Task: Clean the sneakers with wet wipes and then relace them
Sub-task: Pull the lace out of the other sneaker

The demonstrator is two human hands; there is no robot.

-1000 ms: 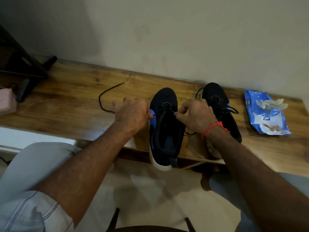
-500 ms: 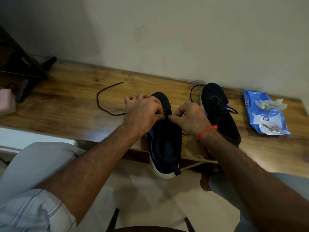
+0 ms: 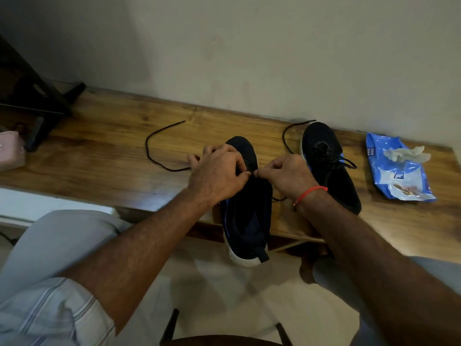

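From the head cam: both hands were over the navy sneaker (image 3: pixel 247 208) on the wooden bench (image 3: pixel 99 158), its heel hanging off the edge. Left hand (image 3: pixel 217 176) and right hand (image 3: pixel 287 176) each pinched the black lace (image 3: pixel 159 141) at the eyelets, fingers curled tight. Looked like the relacing step, wiping seemingly done. Next move probably needs feeding a tip through the next eyelet. Versus a second ago, the hands had come together over the tongue. Second sneaker (image 3: pixel 329 166) sat laced, beside the wipes pack (image 3: pixel 399 176).
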